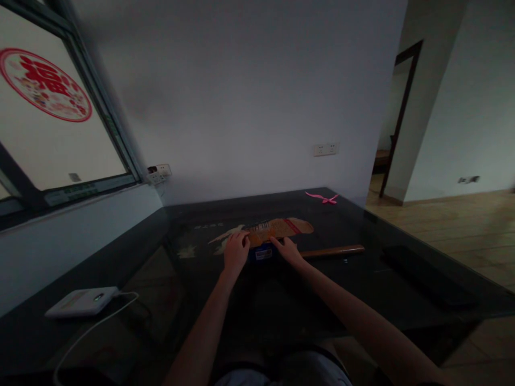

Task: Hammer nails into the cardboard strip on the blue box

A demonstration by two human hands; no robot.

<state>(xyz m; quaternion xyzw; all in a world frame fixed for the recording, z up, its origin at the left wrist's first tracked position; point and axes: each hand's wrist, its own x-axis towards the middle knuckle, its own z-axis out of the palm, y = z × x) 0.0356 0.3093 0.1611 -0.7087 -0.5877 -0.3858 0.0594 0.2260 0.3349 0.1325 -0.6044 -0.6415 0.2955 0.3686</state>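
Observation:
Both arms reach forward over a dark glass table (pixel 362 279). My left hand (pixel 235 251) rests with curled fingers on the left part of a flat tan wooden piece (pixel 281 229) with a red stripe. My right hand (pixel 287 250) touches the same piece from the right, fingers bent onto its near edge. Under the wooden piece, between the hands, sits a small blue object with a white label (pixel 263 253). The room is dim and the fingertips are hard to make out.
A wooden rod (pixel 333 251) lies to the right of my right hand. A pink ribbon-like item (pixel 324 198) is at the far table edge. A white device with a cable (pixel 82 301) sits at the left. A dark flat object (pixel 422 273) lies at the right.

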